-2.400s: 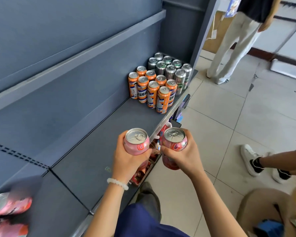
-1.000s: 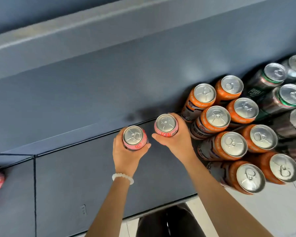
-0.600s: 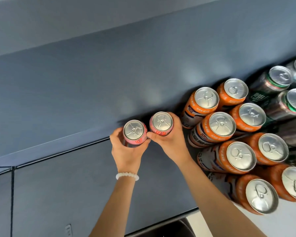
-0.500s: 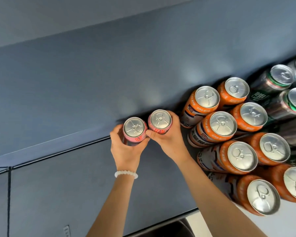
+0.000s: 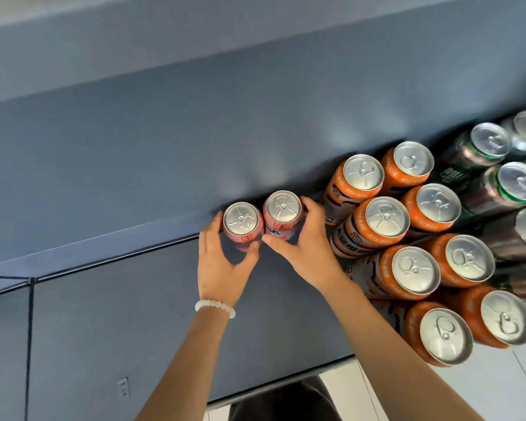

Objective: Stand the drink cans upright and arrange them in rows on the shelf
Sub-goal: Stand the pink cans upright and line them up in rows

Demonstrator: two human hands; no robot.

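Note:
Two pink drink cans stand upright side by side against the back panel of the grey shelf (image 5: 128,314). My left hand (image 5: 222,268) holds the left pink can (image 5: 240,220), fingers on its left side and thumb low on its front. My right hand (image 5: 310,250) holds the right pink can (image 5: 283,208), thumb at the front and fingers round its right side. The two cans touch each other. Just right of them stand several orange cans (image 5: 386,217) in two rows.
Several green-and-silver cans (image 5: 516,183) stand upright beyond the orange ones at the far right. An upper shelf edge (image 5: 164,34) runs overhead. A seam (image 5: 29,329) divides the shelf board at the left. Tiled floor (image 5: 498,390) shows below the front edge.
Both hands carried the pink cans from the shelf's front edge to the back panel and set them down together, left of the orange cans. My palms have drawn back a little from the cans.

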